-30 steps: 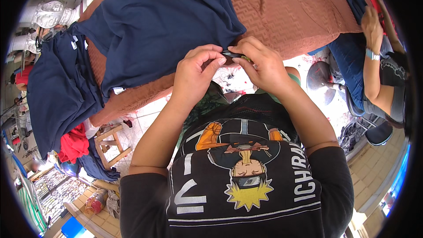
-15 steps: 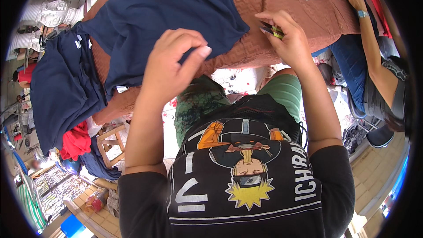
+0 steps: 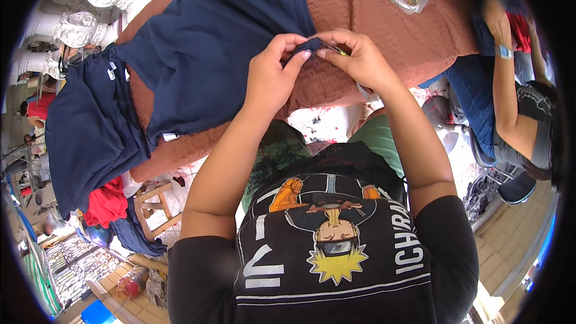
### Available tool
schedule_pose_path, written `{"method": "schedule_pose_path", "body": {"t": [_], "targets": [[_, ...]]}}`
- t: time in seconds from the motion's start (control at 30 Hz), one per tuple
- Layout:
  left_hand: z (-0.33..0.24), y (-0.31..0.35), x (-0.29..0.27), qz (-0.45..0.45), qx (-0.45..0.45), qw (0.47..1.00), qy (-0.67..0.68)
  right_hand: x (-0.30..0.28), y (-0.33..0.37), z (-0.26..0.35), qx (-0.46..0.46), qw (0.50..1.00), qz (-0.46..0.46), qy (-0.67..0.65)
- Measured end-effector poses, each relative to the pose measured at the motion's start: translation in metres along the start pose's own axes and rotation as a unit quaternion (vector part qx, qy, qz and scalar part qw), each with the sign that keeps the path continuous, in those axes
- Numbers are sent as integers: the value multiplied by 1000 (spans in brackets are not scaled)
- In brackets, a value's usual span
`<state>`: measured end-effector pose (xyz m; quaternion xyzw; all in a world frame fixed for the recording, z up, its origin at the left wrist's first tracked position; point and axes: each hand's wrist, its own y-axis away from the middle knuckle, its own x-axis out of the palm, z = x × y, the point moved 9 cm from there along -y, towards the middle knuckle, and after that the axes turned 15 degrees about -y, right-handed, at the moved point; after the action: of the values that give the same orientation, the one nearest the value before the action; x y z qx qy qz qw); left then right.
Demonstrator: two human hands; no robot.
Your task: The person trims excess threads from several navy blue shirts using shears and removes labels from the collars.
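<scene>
A navy blue garment lies spread over the table with the brown patterned cover. My left hand pinches the garment's right-hand corner between thumb and fingers, lifting it a little. Close against it, my right hand is closed around small thread snips, of which a yellow-green bit shows among the fingers. Its fingertips meet the same edge of cloth. The snips' blades are mostly hidden by the fingers and fabric.
Another navy garment hangs over the table's left side, above red cloth and a wooden stool. A clear plastic box holding a white ring stands at the far right. Beyond it, a co-worker's arm reaches over dark cloth.
My left hand has moved right and taken hold of the garment's corner. My right hand, with the snips, has come left to meet it. The co-worker's arm has shifted.
</scene>
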<state>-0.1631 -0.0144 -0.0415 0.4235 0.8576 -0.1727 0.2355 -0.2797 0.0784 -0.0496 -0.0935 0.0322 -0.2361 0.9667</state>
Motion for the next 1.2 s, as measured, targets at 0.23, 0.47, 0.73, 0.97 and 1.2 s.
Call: {"method": "schedule_pose_path", "body": {"t": [0.23,0.47,0.73,0.97,1.2], "targets": [[-15,35,-18,-23,54,995,79,18,17,9,129,966,47,-218],[-56,49,-35,-171,241,935,-194,24,31,14,147,979,29,-140],[-30,44,-31,-76,19,995,-68,24,43,33,49,998,5,37],[-19,40,-23,-34,-10,999,17,15,45,37,1,999,-35,37],[-29,41,-21,-35,18,999,-21,19,35,62,-51,993,-4,102]]}}
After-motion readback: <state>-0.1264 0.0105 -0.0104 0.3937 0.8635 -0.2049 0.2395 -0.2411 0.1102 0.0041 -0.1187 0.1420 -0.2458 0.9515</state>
